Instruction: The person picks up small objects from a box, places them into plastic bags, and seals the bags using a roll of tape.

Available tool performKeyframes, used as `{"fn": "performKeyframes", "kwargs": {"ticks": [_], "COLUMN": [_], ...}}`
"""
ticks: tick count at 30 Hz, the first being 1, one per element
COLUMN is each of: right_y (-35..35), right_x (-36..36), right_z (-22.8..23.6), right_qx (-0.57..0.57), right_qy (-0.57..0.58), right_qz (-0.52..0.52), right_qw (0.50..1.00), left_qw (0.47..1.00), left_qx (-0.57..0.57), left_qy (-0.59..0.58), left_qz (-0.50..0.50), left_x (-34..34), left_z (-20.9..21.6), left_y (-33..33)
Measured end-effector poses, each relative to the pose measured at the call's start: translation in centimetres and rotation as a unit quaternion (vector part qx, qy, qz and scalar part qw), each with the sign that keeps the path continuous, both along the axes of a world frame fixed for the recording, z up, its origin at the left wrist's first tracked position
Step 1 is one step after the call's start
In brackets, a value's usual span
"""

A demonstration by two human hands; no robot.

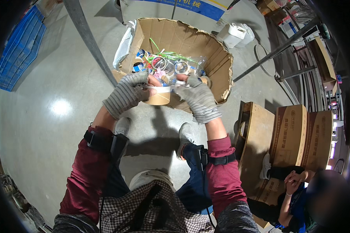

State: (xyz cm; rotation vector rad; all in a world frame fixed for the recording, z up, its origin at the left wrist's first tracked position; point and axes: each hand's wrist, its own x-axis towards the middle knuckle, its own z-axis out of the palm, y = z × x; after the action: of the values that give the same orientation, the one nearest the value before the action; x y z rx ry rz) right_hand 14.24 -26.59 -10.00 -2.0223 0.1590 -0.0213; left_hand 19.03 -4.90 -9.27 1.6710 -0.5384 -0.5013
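Observation:
My left hand (pixel 135 90), in a grey ribbed fingerless glove, pinches the rim of a brown cardboard ring (pixel 160 98) with a white upper edge. It looks like a tape core. Just right of the ring, my right hand (pixel 195 93), gloved the same way, has its fingers curled together; a whitish, see-through scrap seems to be at the fingertips, too unclear to name. Both hands are over the near edge of a large torn cardboard box (pixel 182 34). Inside lie several tape rings (pixel 181 67), green strips (pixel 173 55) and clear plastic film.
White plastic jugs (pixel 233 35) stand behind the box to the right. Metal poles (pixel 90 40) slant past either side. A blue crate (pixel 20 46) is far left. At right are a wooden board (pixel 256 128), upright cartons (pixel 288 134) and a seated person (pixel 293 194).

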Motion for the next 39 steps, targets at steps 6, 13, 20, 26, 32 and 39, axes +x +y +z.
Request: {"fn": "performKeyframes", "kwargs": {"ticks": [6,13,20,26,32,39], "right_y": [-0.3,-2.0,-4.9,-4.4,-4.8,-4.7], "right_x": [-0.3,-0.5,-0.1,0.1,-0.2,-0.5], "right_z": [-0.1,-0.1,-0.6,0.0,0.2,0.9], "right_qx": [-0.046,-0.382,-0.285,-0.054,-0.097,0.131], "right_qy": [0.042,-0.137,-0.138,-0.074,-0.159,-0.138], "right_qz": [0.066,0.119,0.028,-0.131,-0.111,-0.175], "right_qw": [0.996,0.906,0.948,0.987,0.976,0.966], "left_qw": [0.998,0.995,0.998,0.998,0.999,0.999], "left_qx": [-0.052,-0.053,-0.041,-0.043,-0.02,0.005], "left_qy": [0.037,0.085,0.033,0.016,-0.025,-0.044], "left_qz": [-0.009,-0.02,-0.027,-0.032,-0.014,-0.007], "left_x": [-0.5,0.2,0.2,0.2,0.4,0.9], "left_z": [0.9,0.1,-0.3,-0.5,-0.4,-0.8], "left_y": [-0.1,0.1,-0.2,-0.2,0.3,0.3]}}
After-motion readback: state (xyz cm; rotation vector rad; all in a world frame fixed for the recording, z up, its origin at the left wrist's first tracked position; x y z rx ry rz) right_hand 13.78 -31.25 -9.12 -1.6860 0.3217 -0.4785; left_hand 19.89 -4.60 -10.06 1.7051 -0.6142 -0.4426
